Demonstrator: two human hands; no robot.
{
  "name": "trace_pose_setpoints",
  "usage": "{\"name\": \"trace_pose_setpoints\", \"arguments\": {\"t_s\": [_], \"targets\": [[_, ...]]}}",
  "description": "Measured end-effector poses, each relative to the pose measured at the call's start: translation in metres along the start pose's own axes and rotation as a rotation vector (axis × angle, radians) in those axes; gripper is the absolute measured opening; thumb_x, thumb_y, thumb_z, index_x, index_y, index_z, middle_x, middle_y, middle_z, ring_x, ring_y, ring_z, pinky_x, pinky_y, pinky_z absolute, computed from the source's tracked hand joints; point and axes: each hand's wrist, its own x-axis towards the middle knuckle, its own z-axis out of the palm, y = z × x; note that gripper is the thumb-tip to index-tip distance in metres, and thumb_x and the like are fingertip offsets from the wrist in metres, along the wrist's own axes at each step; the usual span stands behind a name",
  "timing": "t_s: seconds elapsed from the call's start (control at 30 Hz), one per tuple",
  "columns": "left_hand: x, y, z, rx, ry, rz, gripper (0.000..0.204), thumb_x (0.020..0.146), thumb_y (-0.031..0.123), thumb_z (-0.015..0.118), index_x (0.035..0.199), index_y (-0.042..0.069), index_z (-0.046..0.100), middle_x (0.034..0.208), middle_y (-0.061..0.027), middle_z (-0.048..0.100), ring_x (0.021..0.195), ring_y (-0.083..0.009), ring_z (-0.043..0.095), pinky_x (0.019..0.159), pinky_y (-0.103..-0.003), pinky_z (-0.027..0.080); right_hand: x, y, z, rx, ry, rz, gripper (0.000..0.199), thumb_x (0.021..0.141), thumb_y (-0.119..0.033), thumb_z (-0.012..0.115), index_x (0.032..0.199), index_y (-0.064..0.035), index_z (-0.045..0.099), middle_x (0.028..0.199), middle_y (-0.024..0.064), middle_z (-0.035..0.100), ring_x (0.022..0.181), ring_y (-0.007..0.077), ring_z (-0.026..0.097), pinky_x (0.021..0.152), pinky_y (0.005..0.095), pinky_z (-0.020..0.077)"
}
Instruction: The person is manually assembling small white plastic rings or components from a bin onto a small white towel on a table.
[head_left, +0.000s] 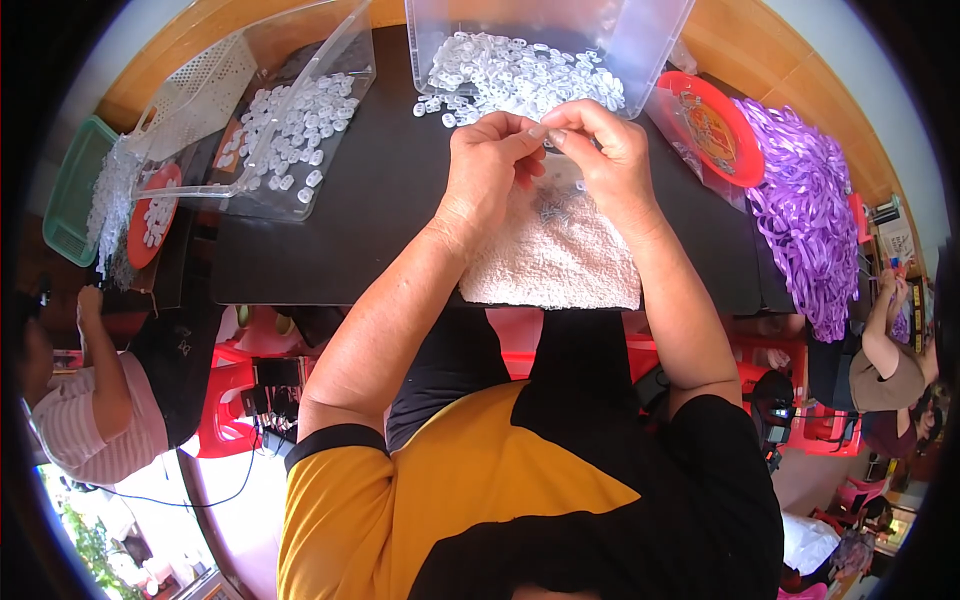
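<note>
pinching small white piece (543, 131) between left hand (487, 160), right hand (604, 150) fingertips

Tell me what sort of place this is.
Likely a small hand-assembly workshop. Clear bins hold heaps of small white plastic parts, a pile of purple ribbons lies at the table's right, and other people sit working on red plastic chairs nearby.
</note>
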Motion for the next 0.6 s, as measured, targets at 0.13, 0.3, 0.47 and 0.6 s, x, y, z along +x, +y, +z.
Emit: {"name": "trace_pose_setpoints", "arguments": {"t_s": [0.13, 0.3, 0.47, 0.6], "targets": [[-0.0007, 0.0006, 0.0008, 0.005, 0.003, 0.0, 0.011, 0.091, 0.009, 0.062, 0.093, -0.002, 0.062, 0.077, -0.0065, 0.062, 0.064, -0.0135, 0.059, 0.057, -0.024, 0.043, 0.0003, -0.0004, 0.0, -0.006, -0.001, -0.004, 0.014, 0.082, 0.007, 0.062, 0.093, -0.0012, 0.064, 0.084, 0.0056, 0.069, 0.078, 0.0124, 0.066, 0.069, 0.0248, 0.0516], [-0.0002, 0.0001, 0.0017, -0.006, 0.013, 0.02, 0.008, 0.089, 0.007, 0.064, 0.087, -0.001, 0.061, 0.072, -0.0035, 0.061, 0.059, -0.0096, 0.055, 0.052, -0.023, 0.043, -0.0002, 0.0003, 0.0006, -0.005, 0.006, 0.009, 0.014, 0.082, 0.007, 0.062, 0.093, -0.0008, 0.064, 0.084, 0.006, 0.069, 0.077, 0.0125, 0.066, 0.068, 0.0247, 0.0516], [-0.0014, 0.0014, 0.0017, 0.06, -0.001, 0.009, 0.009, 0.09, 0.008, 0.063, 0.091, -0.001, 0.062, 0.074, -0.0054, 0.062, 0.063, -0.0122, 0.058, 0.057, -0.024, 0.043, -0.0002, -0.0004, -0.0004, -0.01, 0.014, 0.012, 0.013, 0.082, 0.007, 0.062, 0.093, -0.0006, 0.064, 0.084, 0.006, 0.069, 0.077, 0.0119, 0.066, 0.068, 0.0245, 0.0515], [-0.0015, 0.0017, 0.0023, 0.072, 0.009, 0.0, 0.008, 0.09, 0.007, 0.063, 0.091, -0.001, 0.062, 0.073, -0.0055, 0.062, 0.063, -0.0121, 0.058, 0.057, -0.024, 0.043, -0.0005, -0.0017, -0.0014, -0.009, 0.016, 0.027, 0.013, 0.082, 0.007, 0.062, 0.092, -0.0003, 0.064, 0.084, 0.0058, 0.069, 0.077, 0.0112, 0.065, 0.068, 0.024, 0.0513]]}}
